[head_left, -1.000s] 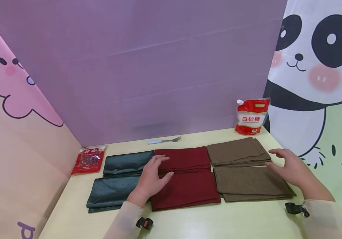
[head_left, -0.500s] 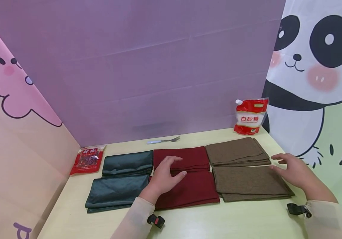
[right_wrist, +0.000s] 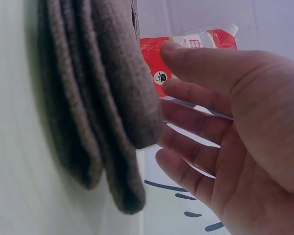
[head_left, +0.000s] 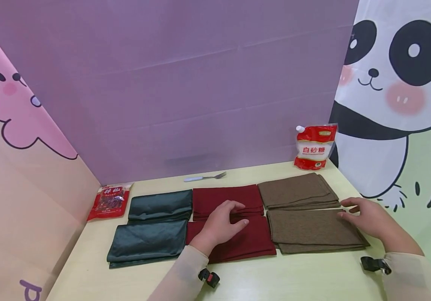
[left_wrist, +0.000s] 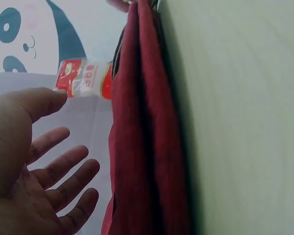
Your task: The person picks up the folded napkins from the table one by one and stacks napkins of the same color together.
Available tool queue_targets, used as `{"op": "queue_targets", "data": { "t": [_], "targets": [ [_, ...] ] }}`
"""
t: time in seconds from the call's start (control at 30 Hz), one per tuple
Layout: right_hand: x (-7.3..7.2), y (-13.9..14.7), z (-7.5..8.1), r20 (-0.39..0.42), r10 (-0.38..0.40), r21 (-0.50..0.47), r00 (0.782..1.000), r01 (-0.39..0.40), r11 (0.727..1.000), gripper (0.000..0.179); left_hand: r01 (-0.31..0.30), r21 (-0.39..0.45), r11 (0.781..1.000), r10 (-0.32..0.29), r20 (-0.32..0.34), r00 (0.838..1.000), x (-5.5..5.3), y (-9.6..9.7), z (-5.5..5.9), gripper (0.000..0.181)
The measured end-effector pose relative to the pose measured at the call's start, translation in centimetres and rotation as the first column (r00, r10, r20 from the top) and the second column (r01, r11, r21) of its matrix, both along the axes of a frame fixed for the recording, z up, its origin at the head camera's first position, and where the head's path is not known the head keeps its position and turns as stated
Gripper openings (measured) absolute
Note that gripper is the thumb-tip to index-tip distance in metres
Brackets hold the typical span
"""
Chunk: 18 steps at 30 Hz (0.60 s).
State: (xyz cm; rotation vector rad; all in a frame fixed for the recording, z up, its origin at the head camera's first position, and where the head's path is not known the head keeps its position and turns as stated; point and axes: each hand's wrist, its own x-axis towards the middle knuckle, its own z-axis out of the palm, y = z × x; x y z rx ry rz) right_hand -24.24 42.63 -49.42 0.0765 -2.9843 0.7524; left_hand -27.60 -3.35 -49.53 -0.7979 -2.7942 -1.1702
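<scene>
My left hand [head_left: 221, 226] hovers over the front dark red folded cloth [head_left: 255, 242], fingers spread and relaxed. The left wrist view puts its fingers apart from the layered edge of the red cloth [left_wrist: 147, 127], with nothing in the palm. At the right end of the front brown folded cloth [head_left: 309, 230] is my right hand [head_left: 371, 219], fingers loosely bent. Seen from the right wrist, its fingertips lie close beside the layers of the brown cloth [right_wrist: 117, 73]; whether they touch I cannot tell. Behind are another red cloth [head_left: 227, 198] and another brown one [head_left: 296, 190].
Two dark teal folded cloths [head_left: 147, 240] lie on the left in two rows. A red packet [head_left: 110, 202] is at the back left, a fork [head_left: 205, 177] at the back middle, an upright red-and-white sugar pouch [head_left: 315, 148] at the back right. Walls enclose the table [head_left: 294, 276].
My left hand has moved right, from between the teal and red cloths to over the red ones. The right hand has shifted only slightly near the brown cloth. The cloths stay in place.
</scene>
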Motion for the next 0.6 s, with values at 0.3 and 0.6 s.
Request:
{"op": "queue_targets", "data": {
  "t": [0.3,0.6],
  "targets": [
    [0.2,-0.1,-0.1,-0.007,0.019,-0.024,1.0,-0.019,1.0,0.05,0.006,0.003,1.0,-0.006,0.032,0.999,0.4,1.9,-0.3,0.04],
    [0.1,0.0,-0.8,0.007,0.043,-0.062,0.999,-0.043,0.997,0.049,0.014,-0.026,1.0,-0.014,0.031,0.999,0.3,3.4,-0.8,0.038]
  ]
}}
